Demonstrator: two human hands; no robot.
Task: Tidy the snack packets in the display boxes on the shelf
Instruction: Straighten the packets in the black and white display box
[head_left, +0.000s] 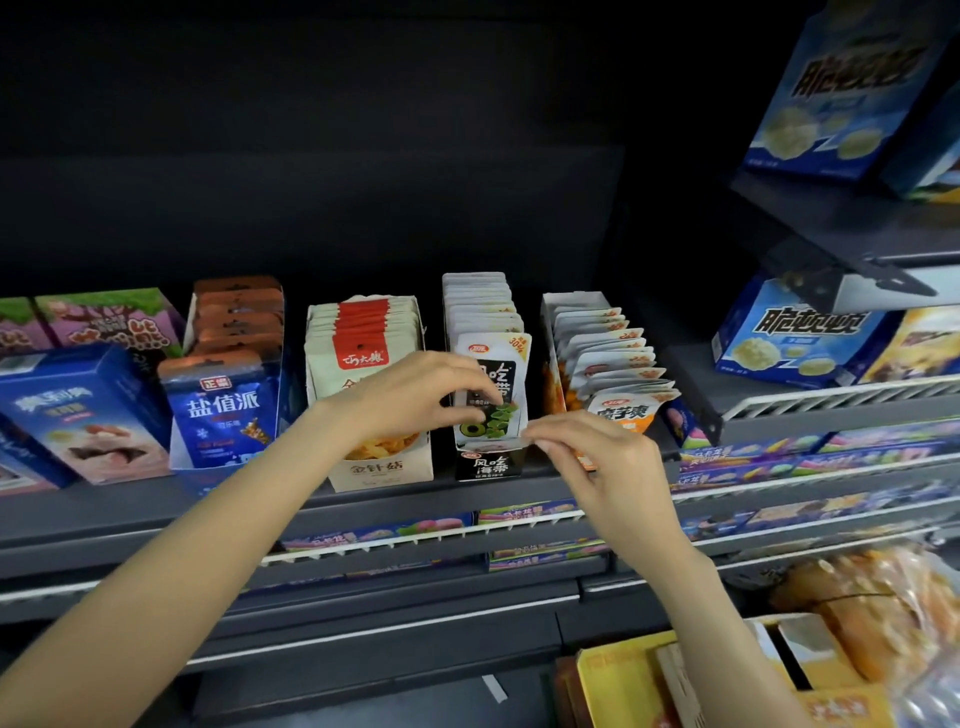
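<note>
Several open display boxes stand in a row on the dark shelf (156, 512). The middle one is a black kelp box (488, 465) with white-and-black kelp packets (493, 374) standing in a file. My left hand (415, 397) reaches over the cream mushroom box (379, 470), and its fingertips pinch the lower left of the front kelp packet. My right hand (597, 457) pinches the front rim of the kelp box at its lower right corner. Right of it, an orange box holds leaning packets (613, 358), the front one (623, 413) tilted forward.
A blue box of salt snack packets (223, 415) and blue cartons (78, 415) stand at the left. Blue dumpling boxes (789, 332) sit on the right shelves. Lower shelves hold flat candy packs (753, 457); yellow boxes (649, 680) and bagged goods (872, 597) lie at the bottom right.
</note>
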